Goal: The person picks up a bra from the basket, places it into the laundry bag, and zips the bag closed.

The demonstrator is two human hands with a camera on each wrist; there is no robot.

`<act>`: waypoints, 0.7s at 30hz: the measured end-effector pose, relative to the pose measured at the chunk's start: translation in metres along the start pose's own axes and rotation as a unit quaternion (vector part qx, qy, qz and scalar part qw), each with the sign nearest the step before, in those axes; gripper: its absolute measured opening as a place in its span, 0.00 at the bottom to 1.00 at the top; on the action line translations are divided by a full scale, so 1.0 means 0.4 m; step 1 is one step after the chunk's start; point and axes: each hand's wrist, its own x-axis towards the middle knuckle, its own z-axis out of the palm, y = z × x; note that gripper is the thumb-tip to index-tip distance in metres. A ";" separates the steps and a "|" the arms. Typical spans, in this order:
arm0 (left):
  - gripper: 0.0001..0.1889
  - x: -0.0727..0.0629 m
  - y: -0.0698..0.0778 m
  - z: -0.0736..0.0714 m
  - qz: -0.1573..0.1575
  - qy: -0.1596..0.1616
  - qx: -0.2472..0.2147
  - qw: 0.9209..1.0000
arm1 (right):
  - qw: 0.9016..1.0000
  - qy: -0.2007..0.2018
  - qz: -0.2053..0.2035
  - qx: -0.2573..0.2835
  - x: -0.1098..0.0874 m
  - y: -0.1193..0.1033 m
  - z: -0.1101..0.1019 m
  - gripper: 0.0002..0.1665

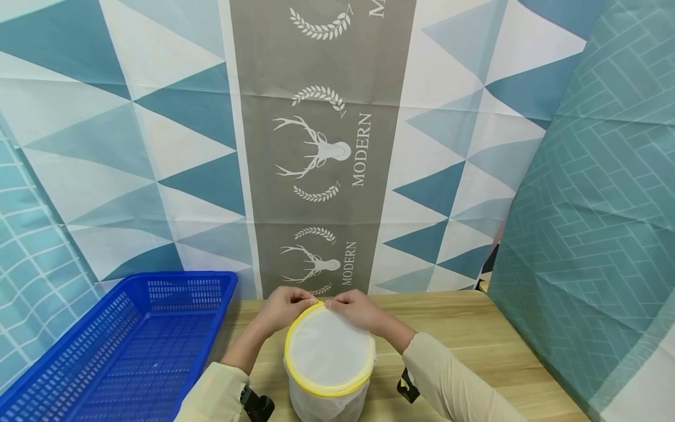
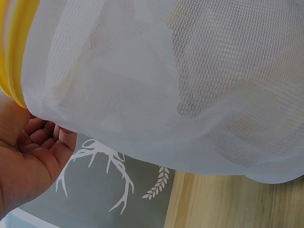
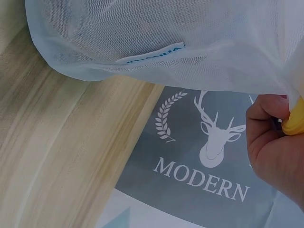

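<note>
A white mesh laundry bag [image 1: 331,349], shaped like an upright drum, stands on the wooden table with its round top facing up. Yellow trim [image 1: 328,391] runs around the top edge. At the far side of that edge my left hand [image 1: 285,309] pinches the trim between thumb and fingers. Just to the right, my right hand [image 1: 360,310] pinches the same trim, the fingertips of both hands close together. In the right wrist view a small tag [image 3: 153,54] with blue letters shows on the mesh. What the bag contains is hard to make out.
A blue plastic basket [image 1: 218,319] with perforated sides sits left of the bag. The wooden table [image 1: 453,328] extends to the right, up to a teal patterned sheet [image 1: 596,234]. Behind the table hangs a printed cloth [image 1: 327,205] with deer heads.
</note>
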 end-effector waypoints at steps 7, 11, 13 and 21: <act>0.10 -0.006 0.004 0.001 0.003 -0.003 -0.003 1.000 | 1.000 -0.006 -0.001 0.006 -0.004 0.001 -0.001 0.20; 0.10 -0.008 0.008 0.000 0.004 -0.003 -0.003 1.000 | 1.000 -0.003 -0.003 0.007 -0.005 0.000 -0.001 0.20; 0.10 -0.007 0.007 0.000 0.004 -0.003 -0.003 1.000 | 1.000 -0.001 -0.002 0.008 -0.006 -0.002 -0.001 0.20; 0.09 -0.010 -0.002 0.001 0.002 0.006 0.005 1.000 | 1.000 0.001 0.005 0.009 -0.002 0.006 -0.002 0.20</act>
